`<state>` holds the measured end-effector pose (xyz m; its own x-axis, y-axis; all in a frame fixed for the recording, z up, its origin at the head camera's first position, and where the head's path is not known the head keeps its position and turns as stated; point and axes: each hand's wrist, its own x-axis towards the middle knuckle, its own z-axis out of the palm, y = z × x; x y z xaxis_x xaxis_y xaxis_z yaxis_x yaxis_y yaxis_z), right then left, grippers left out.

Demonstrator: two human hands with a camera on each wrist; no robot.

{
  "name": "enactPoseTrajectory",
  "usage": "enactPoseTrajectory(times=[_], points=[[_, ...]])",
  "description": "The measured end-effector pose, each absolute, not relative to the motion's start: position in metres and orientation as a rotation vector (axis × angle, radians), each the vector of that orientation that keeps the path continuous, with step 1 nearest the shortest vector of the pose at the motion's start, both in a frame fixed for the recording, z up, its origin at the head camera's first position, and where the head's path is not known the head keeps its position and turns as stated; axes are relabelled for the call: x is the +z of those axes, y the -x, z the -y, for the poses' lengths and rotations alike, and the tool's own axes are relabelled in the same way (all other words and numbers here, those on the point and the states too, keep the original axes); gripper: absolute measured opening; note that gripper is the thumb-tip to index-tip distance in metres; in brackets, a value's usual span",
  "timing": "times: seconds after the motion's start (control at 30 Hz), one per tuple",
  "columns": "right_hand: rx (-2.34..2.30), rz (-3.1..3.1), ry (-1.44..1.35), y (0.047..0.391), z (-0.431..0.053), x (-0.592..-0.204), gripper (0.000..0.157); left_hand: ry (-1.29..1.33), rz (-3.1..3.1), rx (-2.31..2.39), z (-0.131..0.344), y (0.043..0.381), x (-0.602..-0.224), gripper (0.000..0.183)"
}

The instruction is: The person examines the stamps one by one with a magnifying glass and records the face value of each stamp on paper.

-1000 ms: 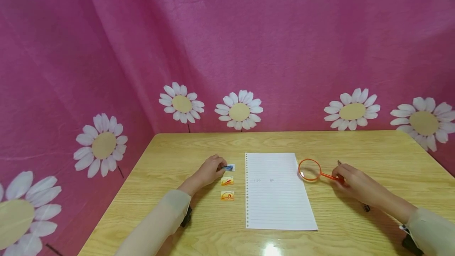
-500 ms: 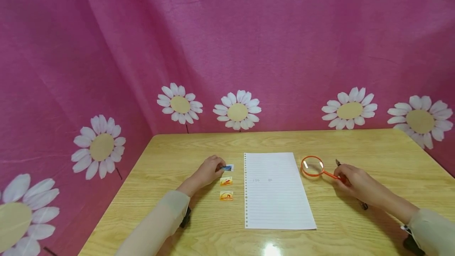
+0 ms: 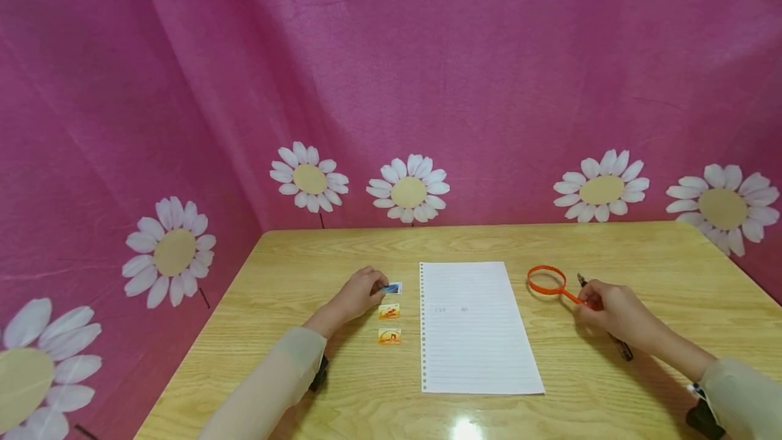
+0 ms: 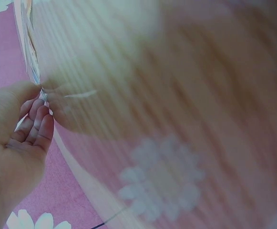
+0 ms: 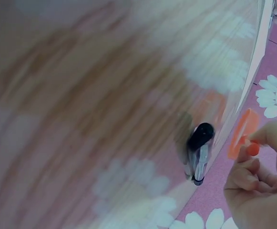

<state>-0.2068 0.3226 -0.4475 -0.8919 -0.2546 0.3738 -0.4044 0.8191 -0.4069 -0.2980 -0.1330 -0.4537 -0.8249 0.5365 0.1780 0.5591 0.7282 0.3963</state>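
Observation:
In the head view, an orange-rimmed magnifying glass (image 3: 546, 280) is raised right of the lined paper (image 3: 476, 331). My right hand (image 3: 617, 311) pinches the end of its handle between thumb and forefinger; the right wrist view shows the magnifying glass (image 5: 244, 133) clear of the table. A dark pen (image 3: 622, 347) lies under that hand. At the left, my left hand (image 3: 357, 297) has thumb and curled forefinger at the left edge of a blue stamp (image 3: 394, 288), seemingly pinching it. Two yellow-red stamps (image 3: 389, 312) lie below it in a column.
Faint handwritten numbers stand on the paper's upper half. The wooden table (image 3: 342, 392) reaches back to a pink flowered cloth (image 3: 489, 87). Light glares off the table near its front.
My right hand has drawn the magnifying glass right and back from the paper's edge, tilting the lens flatter to view. More of the pen shows. The left hand stays at the blue stamp.

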Motion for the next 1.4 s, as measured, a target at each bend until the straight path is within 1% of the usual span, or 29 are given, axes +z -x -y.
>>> enactPoseTrajectory(times=[0.43,0.77,1.03,1.27,1.4], points=[[0.751,2.875,-0.383,0.208,-0.319,-0.438,0.010,0.917,2.873,-0.685,0.134,0.297,-0.451,0.011],[0.699,2.988,-0.303,0.207,-0.314,-0.430,0.024,0.913,2.875,-0.695,0.133,0.297,-0.451,0.011],[0.724,3.022,-0.361,0.209,-0.306,-0.440,0.026,0.910,2.871,-0.700,0.134,0.296,-0.449,0.010],[0.702,3.007,-0.487,0.209,-0.301,-0.447,0.028,0.901,2.881,-0.690,0.134,0.298,-0.452,0.010],[0.707,3.025,-0.486,0.209,-0.299,-0.448,0.028,0.905,2.879,-0.682,0.134,0.299,-0.453,0.010]])
